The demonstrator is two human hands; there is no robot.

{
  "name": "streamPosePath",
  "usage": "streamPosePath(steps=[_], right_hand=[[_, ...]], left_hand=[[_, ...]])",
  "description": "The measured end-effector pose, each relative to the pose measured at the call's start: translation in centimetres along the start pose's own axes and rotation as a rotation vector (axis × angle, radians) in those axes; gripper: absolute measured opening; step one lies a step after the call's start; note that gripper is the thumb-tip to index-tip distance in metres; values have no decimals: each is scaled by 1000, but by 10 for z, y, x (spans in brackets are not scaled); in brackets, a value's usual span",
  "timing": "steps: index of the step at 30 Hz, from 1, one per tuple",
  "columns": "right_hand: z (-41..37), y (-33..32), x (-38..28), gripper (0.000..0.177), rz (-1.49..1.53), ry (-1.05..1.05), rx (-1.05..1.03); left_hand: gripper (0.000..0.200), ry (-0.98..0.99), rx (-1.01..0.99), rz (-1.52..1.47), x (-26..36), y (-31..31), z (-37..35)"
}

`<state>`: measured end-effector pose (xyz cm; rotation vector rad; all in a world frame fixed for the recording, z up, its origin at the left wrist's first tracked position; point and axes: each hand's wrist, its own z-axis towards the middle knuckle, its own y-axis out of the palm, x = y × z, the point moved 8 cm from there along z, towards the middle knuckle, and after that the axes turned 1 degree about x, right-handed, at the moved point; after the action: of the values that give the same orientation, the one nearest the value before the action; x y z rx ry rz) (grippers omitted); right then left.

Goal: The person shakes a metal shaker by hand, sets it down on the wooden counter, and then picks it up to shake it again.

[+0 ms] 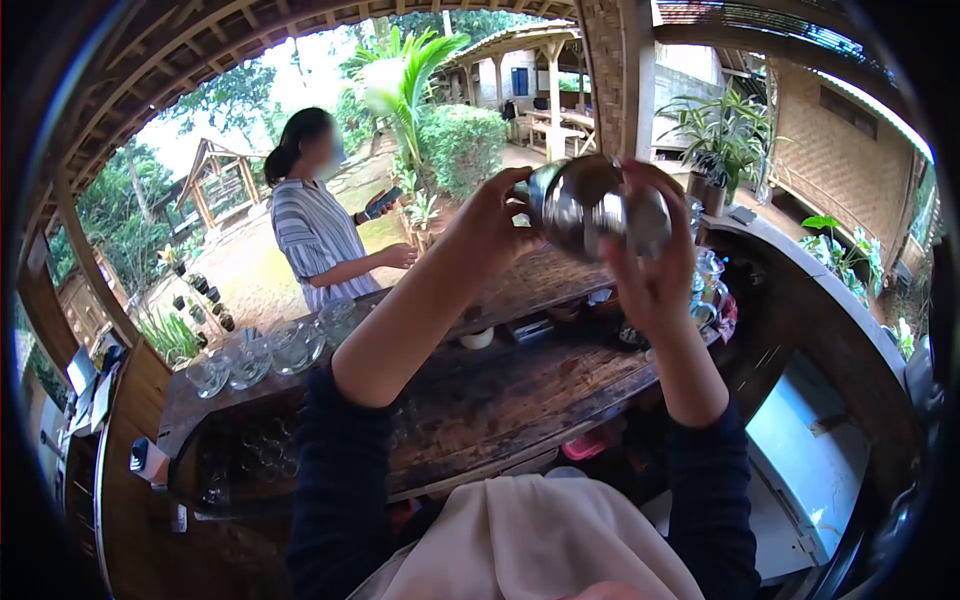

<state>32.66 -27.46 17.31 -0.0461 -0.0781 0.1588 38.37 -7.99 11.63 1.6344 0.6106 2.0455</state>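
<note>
Both of my hands are raised over the wooden counter around a shiny metal vessel, which looks like a shaker held on its side. My left hand grips its left end, fingers curled round it. At the right end my right hand wraps the vessel with the thumb and fingers. The vessel's exact shape is partly covered by my fingers. Both forearms are in dark sleeves, pushed up.
Across the counter stands a person in a striped shirt with a phone. Upturned-looking glasses line the counter's left edge. Glass jars stand at the right. A white bowl sits under the raised ledge.
</note>
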Motion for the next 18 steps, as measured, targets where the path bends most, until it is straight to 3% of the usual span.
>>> streamPosePath(steps=[2, 3, 5, 7, 8, 9, 10, 11, 12, 13, 14, 15, 16, 17, 18], right_hand=[[-1, -25, -51, 51, -37, -347, 75], [-20, -37, -64, 49, 24, -305, 164], [-36, -60, -62, 47, 67, -270, 253], [-32, -71, -47, 49, -198, -442, 81], [-31, -71, -32, 49, -327, -522, -11], [-27, -81, 25, 53, 84, -427, 72], [-7, -78, 41, 52, 79, -331, 92], [11, -81, 31, 52, -187, -382, 72], [6, -80, 85, 53, -18, 149, 23], [5, -80, 102, 54, 81, 354, -21], [9, -90, 81, 53, 6, 125, 29], [11, -99, 51, 52, -71, -112, 77], [9, -105, 24, 54, -28, -345, 107], [5, -107, -15, 55, -193, -502, -24], [-7, -116, -27, 54, -194, -454, -8]], left_hand=[[30, 94, -305, 34, 6, 59, -15], [40, 550, -326, 612, 23, 89, -35], [46, 628, -629, 377, 17, 129, -52], [48, 719, -747, 392, 13, 142, -35], [48, 700, -608, 552, 10, 130, -1], [49, 674, -461, 709, 8, 117, 33], [46, 271, -487, 176, -7, 107, 73], [36, 50, -243, 95, -20, 83, 90], [35, 62, -114, 240, -32, 68, 100], [34, 78, 14, 387, -38, 71, 96], [35, 58, 19, 91, -49, 81, 90], [36, 38, -275, -19, -52, 95, 89], [39, 87, -349, 43, -49, 115, 75], [43, 130, -417, 108, -46, 139, 52], [50, 384, -542, 249, -35, 163, 23]])
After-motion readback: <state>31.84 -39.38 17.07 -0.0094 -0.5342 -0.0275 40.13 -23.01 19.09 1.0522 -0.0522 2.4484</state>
